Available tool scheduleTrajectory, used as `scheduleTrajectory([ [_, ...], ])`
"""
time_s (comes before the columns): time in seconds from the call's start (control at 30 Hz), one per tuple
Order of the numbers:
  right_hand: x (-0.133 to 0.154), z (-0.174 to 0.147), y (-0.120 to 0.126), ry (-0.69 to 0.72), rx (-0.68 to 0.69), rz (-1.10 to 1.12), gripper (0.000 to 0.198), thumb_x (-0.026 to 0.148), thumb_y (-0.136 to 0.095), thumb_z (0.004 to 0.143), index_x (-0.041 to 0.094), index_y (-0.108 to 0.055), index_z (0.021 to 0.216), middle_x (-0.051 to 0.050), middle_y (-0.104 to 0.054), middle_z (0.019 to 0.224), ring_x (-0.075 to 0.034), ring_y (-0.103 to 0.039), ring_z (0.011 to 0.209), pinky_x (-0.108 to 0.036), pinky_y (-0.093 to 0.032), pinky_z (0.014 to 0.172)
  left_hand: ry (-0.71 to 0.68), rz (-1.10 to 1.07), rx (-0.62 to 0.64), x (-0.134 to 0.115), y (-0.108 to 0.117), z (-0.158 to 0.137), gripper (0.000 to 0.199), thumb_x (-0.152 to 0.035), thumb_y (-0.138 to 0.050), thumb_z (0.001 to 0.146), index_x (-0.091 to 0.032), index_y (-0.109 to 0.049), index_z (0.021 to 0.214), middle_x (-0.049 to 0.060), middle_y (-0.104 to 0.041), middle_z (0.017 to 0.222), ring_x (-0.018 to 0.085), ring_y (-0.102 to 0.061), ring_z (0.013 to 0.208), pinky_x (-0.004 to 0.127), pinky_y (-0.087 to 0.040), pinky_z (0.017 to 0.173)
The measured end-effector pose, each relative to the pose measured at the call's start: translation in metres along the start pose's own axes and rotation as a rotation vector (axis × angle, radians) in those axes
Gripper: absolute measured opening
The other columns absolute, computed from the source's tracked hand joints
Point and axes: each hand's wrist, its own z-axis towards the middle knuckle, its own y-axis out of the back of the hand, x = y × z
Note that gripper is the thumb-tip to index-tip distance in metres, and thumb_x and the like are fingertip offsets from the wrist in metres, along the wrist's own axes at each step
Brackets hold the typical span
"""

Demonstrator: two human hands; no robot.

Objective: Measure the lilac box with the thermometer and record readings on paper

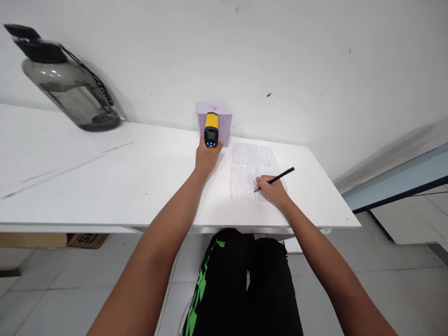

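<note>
My left hand (207, 157) is wrapped round a yellow and black infrared thermometer (211, 126), its small grey screen and blue buttons facing me. Just behind it a lilac box (226, 126) stands against the wall, partly covered by the thermometer and hand. A slim black pencil or pen (282, 174) is pinched in my right hand (274, 190), its tip down at the paper. Under that hand lies a creased sheet of paper (245, 179) filled with small lines of writing, too fine to read.
A large grey water bottle (75, 91) with a black lid stands at the back left of the white table (105, 186). The wall (157, 56) runs along the table's back. Below the front edge at left is a cardboard box (52, 240). A pale panel (402, 177) is at right.
</note>
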Motion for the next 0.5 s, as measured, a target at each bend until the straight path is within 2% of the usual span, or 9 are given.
scheduleTrajectory([
  [0.33, 0.0013, 0.0, 0.0007, 0.006, -0.003, 0.014, 0.038, 0.044, -0.054, 0.083, 0.021, -0.064, 0.055, -0.001, -0.056, 0.057, -0.015, -0.049, 0.059, -0.029, -0.039, 0.059, 0.018, 0.022, -0.013, -0.0013, 0.0011, -0.0002, 0.041, -0.052, -0.066, 0.077, -0.024, -0.056, 0.106, 0.006, -0.065, 0.094, 0.022, -0.062, 0.088, 0.035, -0.049, 0.077],
  [0.5, 0.0007, 0.0003, 0.0005, 0.015, -0.004, 0.031, 0.038, 0.044, -0.055, 0.083, 0.021, -0.064, 0.055, -0.001, -0.057, 0.058, -0.016, -0.05, 0.061, -0.029, -0.04, 0.061, 0.02, 0.055, 0.0, -0.004, 0.0034, 0.0004, 0.038, -0.051, -0.067, 0.077, -0.025, -0.056, 0.102, 0.006, -0.065, 0.088, 0.024, -0.062, 0.085, 0.037, -0.049, 0.075],
])
